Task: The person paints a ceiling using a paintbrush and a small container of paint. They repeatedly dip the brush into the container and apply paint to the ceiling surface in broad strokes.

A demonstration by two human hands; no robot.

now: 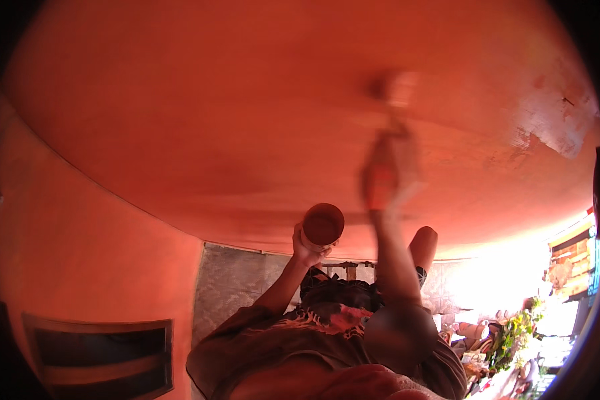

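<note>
My left hand [309,252] is wrapped round a round, open-topped paint container [323,225], held up in front of my body close to the wall. Its inside looks dark reddish, but how full it is I cannot tell. My right hand [390,175] is raised higher and to the right, smeared by motion, with its fingers closed on a handle. Above it the pale, blurred head of what looks like a paintbrush [401,90] is at the orange-red wall [213,100]. Whether the bristles touch the surface is not clear.
Far right on the wall is a pale, patchy area [560,123]. An orange side wall [107,220] with a dark framed opening [103,353] meets it at left. Grey floor [233,277] lies below. Plants [517,340] and stacked wood [572,267] stand in bright light at right.
</note>
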